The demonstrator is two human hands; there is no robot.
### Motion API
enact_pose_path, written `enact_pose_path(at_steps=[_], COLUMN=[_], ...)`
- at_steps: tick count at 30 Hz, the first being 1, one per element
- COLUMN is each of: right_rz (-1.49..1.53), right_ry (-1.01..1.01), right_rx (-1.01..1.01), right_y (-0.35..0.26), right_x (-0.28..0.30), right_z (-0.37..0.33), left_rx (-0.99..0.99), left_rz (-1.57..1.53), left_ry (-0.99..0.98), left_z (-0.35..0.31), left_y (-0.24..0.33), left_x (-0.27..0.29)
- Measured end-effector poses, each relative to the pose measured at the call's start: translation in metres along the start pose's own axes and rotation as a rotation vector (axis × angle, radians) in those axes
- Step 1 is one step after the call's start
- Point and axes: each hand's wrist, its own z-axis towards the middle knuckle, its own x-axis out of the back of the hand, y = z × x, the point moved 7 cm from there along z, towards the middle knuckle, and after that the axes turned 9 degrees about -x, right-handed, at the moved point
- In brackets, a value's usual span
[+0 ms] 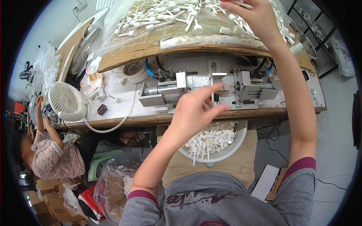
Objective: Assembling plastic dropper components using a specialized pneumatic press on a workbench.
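Two hands at the metal press

Two hands worked around the metal press (211, 88). The left hand (198, 109), just in front of it, had fingers half open and pinched nothing I could see. The right hand (256, 17) reached behind it, fingers spread, touching the pile of white plastic pieces (166, 17). Below the press sat a bowl (222, 154) of similar pieces.

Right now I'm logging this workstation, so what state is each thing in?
Left hand: raised at the metal fixture, fingers pinched; whether it holds a part, cannot tell.
Right hand: reaching into the pile of white plastic parts on the cardboard shelf.
White bowl: on the lap, partly filled with white parts.
Small white fan: lying on the bench; running or not, cannot tell.
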Motion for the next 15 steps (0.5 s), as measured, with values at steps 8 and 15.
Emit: enact_pose_path(at_steps=[8,15], right_rz=[-0.142,-0.171], right_ry=[-0.168,-0.333], right_rx=[0.419,0.276], right_y=[-0.060,-0.051], right_x=[-0.044,-0.029], right_z=[-0.143,-0.187], left_rx=[0.143,0.210], left_rz=[-1.181,-0.945], left_ry=[0.306,0.299], left_z=[0.030,-0.016], left_y=[0.003,-0.011], left_x=[0.014,-0.008])
